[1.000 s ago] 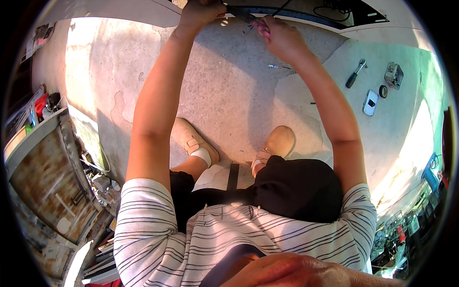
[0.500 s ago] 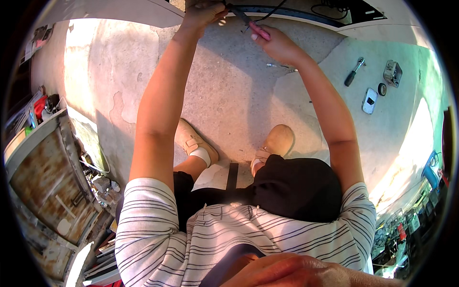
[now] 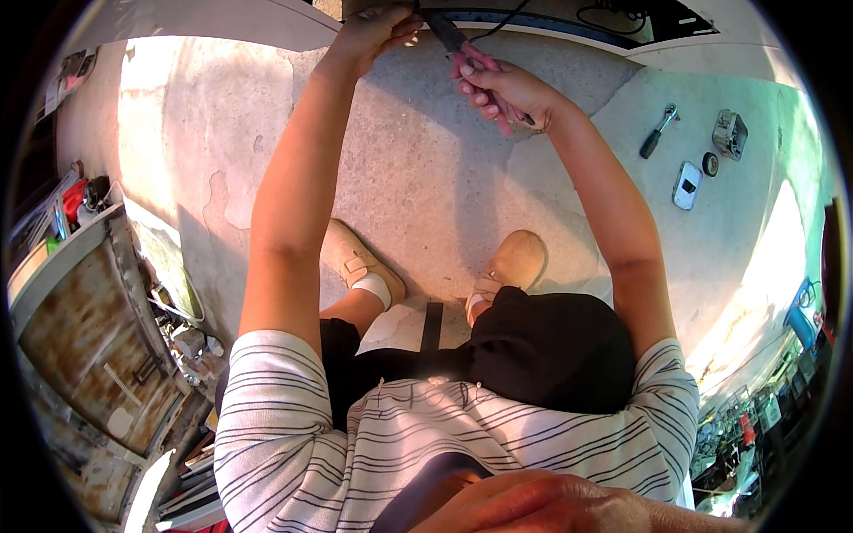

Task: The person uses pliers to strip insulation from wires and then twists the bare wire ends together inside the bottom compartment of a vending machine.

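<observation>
Pliers with pink handles (image 3: 478, 59) are in my right hand (image 3: 514, 87), whose fingers wrap round the grips. Their dark jaws (image 3: 439, 28) point up and left toward my left hand (image 3: 371, 37). That hand is closed, its fingers curled together at the edge of a white panelled opening. Whatever lies between its fingertips is too small and dark to make out. A thin black cable (image 3: 508, 19) runs down out of the opening to beside the pliers.
A coiled black cable (image 3: 613, 16) lies inside the opening. On the concrete floor (image 3: 426, 178) to the right are a ratchet wrench (image 3: 658, 133), a phone (image 3: 687, 186), a small black roll (image 3: 710, 164) and a metal tin (image 3: 730, 135). A rusty metal frame (image 3: 98, 338) stands at left.
The pliers have turned in my right hand, and their handles now show spread below the fingers. My left hand has shifted slightly left.
</observation>
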Demonstrator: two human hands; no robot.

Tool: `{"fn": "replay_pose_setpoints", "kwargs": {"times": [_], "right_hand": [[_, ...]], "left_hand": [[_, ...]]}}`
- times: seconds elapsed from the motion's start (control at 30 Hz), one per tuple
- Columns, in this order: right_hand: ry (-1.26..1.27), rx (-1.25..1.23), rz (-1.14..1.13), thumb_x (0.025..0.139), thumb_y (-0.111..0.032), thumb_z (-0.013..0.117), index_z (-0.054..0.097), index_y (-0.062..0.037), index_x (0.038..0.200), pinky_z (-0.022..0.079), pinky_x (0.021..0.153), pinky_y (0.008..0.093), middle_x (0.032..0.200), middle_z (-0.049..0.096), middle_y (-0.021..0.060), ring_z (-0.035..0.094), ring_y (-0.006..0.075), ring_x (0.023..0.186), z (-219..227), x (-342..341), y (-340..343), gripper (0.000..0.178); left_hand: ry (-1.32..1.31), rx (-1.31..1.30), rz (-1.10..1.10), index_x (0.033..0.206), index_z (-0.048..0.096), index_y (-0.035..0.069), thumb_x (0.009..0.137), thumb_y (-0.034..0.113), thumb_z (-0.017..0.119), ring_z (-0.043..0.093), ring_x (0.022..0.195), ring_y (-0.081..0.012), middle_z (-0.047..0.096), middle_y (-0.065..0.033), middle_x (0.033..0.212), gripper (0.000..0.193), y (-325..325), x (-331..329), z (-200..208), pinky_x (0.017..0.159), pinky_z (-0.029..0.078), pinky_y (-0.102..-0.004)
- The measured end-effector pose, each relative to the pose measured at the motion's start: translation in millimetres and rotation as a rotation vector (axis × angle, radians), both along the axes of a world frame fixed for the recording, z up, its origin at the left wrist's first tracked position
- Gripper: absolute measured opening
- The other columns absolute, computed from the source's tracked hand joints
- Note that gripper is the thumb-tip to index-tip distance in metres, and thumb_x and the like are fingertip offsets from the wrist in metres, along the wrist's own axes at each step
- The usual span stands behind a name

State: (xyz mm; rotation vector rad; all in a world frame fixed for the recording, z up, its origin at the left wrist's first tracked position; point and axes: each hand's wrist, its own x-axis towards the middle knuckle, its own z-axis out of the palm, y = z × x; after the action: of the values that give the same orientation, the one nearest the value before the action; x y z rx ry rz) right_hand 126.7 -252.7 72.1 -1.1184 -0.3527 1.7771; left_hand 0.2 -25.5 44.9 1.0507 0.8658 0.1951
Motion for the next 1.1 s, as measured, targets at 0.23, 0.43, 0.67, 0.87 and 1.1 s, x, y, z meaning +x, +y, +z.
{"fn": "replay_pose_setpoints", "kwargs": {"times": [0.23, 0.43, 0.67, 0.87, 1.1], "right_hand": [[-0.285, 0.01, 0.073, 0.1, -0.029, 0.055, 0.051, -0.0137, 0.11, 0.034, 0.042, 0.0175, 0.074, 0.046, -0.0051, 0.038, 0.003, 0.051, 0.5, -0.8, 2.6, 0.018], [-0.646, -0.026, 0.142, 0.098, -0.036, 0.056, 0.057, -0.0119, 0.109, 0.041, 0.043, 0.0263, 0.073, 0.052, 0.0005, 0.048, 0.0107, 0.053, -4.8, 3.0, 1.9, 0.027], [-1.198, 0.088, 0.075, 0.095, -0.035, 0.057, 0.059, -0.0038, 0.105, 0.048, 0.079, 0.0474, 0.092, 0.067, 0.0194, 0.063, 0.0408, 0.087, -10.3, 1.8, -1.2, 0.033], [-0.804, -0.099, 0.193, 0.099, -0.034, 0.055, 0.058, -0.0056, 0.104, 0.049, 0.055, 0.031, 0.076, 0.06, 0.0069, 0.06, 0.0174, 0.064, 19.8, -2.4, 3.8, 0.029], [0.008, 0.035, -0.012, 0.102, -0.023, 0.053, 0.053, -0.007, 0.112, 0.042, 0.049, 0.0188, 0.082, 0.052, -0.0011, 0.044, 0.0055, 0.06, -4.2, -3.3, 0.4, 0.019]], "left_hand": [[0.025, -0.007, -0.072, 0.106, 0.067, 0.003, 0.096, 0.026, 0.064, 0.071, 0.086, -0.0207, 0.072, -0.0106, 0.096, 0.025, 5.4, -4.6, 13.7, 0.077, 0.062, -0.0347], [0.092, 0.226, -0.248, 0.096, 0.069, 0.0, 0.095, 0.022, 0.064, 0.07, 0.074, -0.0187, 0.071, -0.0097, 0.085, 0.023, 9.3, -3.8, 24.5, 0.071, 0.06, -0.0315], [0.132, 0.535, -0.306, 0.082, 0.069, -0.001, 0.093, 0.016, 0.061, 0.066, 0.066, -0.0154, 0.068, -0.0078, 0.073, 0.022, -5.0, 3.3, 30.5, 0.062, 0.056, -0.0283], [-0.015, 0.451, -0.161, 0.094, 0.069, -0.002, 0.093, 0.019, 0.066, 0.067, 0.072, -0.0145, 0.07, -0.0071, 0.082, 0.021, -4.6, -6.1, 11.0, 0.069, 0.056, -0.0276], [-0.067, 0.372, -0.092, 0.101, 0.068, -0.004, 0.094, 0.02, 0.065, 0.066, 0.075, -0.014, 0.07, -0.0079, 0.086, 0.025, -4.5, -2.8, -9.8, 0.069, 0.055, -0.0257]]}}
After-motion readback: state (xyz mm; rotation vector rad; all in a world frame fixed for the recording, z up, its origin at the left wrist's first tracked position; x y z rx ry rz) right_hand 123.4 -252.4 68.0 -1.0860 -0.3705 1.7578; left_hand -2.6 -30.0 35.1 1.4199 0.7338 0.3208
